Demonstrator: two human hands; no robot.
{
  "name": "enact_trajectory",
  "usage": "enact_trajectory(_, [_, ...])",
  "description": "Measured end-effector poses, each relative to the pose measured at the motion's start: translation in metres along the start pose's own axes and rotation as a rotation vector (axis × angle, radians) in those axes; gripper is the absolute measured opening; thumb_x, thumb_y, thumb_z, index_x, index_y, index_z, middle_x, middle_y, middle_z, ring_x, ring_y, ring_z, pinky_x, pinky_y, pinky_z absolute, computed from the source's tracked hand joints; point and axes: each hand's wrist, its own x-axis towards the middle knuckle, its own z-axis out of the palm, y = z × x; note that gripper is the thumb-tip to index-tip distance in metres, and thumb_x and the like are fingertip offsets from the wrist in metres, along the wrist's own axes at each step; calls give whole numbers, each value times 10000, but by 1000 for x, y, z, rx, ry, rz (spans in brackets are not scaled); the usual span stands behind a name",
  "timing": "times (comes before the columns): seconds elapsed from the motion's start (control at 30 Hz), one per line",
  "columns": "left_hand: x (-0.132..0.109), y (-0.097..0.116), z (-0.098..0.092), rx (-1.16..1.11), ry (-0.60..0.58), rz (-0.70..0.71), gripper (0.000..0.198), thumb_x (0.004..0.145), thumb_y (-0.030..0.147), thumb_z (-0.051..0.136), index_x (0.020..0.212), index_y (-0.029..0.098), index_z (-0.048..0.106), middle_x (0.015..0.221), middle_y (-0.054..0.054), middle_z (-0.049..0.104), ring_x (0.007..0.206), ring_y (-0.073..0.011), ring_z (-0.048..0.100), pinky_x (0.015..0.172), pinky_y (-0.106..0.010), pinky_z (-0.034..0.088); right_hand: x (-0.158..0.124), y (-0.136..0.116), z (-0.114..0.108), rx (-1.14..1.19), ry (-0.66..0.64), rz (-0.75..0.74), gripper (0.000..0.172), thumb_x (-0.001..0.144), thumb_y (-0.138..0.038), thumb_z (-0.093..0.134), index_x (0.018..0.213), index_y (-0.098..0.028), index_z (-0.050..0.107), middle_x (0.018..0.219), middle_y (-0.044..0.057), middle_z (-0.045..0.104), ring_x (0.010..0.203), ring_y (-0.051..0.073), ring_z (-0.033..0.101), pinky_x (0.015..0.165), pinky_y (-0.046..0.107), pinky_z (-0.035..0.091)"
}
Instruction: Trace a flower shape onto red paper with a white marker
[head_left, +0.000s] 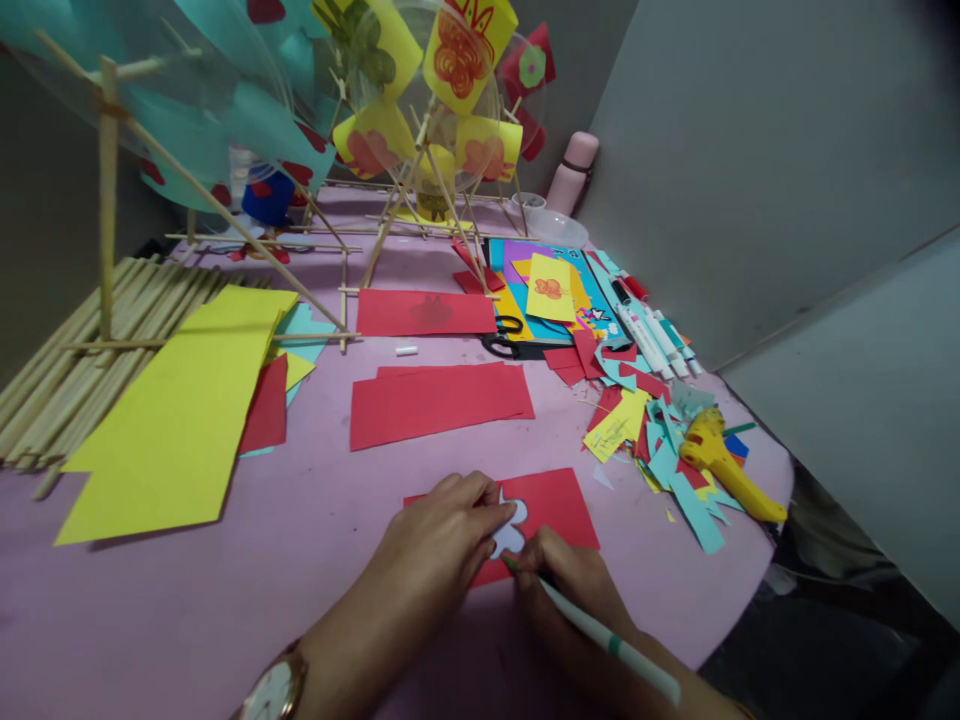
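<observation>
My left hand [442, 540] lies on a red paper sheet [559, 505] near the front of the pink table [300, 560], its fingers pressing down a small white flower-shaped template [511, 525]. My right hand [570, 580] is closed round a white marker pen [607, 635] with a green band. The pen's tip touches the red paper at the template's lower edge. A watch sits on my left wrist.
More red sheets [439, 400] lie further back. A large yellow sheet [180, 420] and bamboo sticks [60, 370] fill the left. Paper scraps [637, 420], a yellow glue gun [724, 465], markers [652, 335], scissors [506, 335] and stick-and-paper wheel models [420, 130] stand right and behind.
</observation>
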Motion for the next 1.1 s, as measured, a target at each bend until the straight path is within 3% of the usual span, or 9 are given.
enact_trajectory(0.6, [-3,0,1,-21,17,5,227,905,175,509,1085,274,606,988,-17,573,901,-185,515,675,-257,396,-1,4,4,-27,-11,-24,138,814,-177,395,691,-230,431,485,-71,429,377,90,374,386,202,248])
enact_trajectory(0.83, [-1,1,0,-21,5,-1,241,893,158,530,1092,269,608,987,-22,574,905,-188,516,684,-261,391,-1,2,2,94,-12,4,142,811,-165,401,687,-234,401,515,-80,386,394,90,354,404,197,263])
enact_trajectory(1.1, [-6,-2,4,-70,85,62,201,942,184,469,1055,290,598,948,8,565,867,-155,495,671,-252,350,-3,-4,-5,208,-23,41,126,820,-164,413,713,-230,399,548,-84,379,429,83,351,423,192,275])
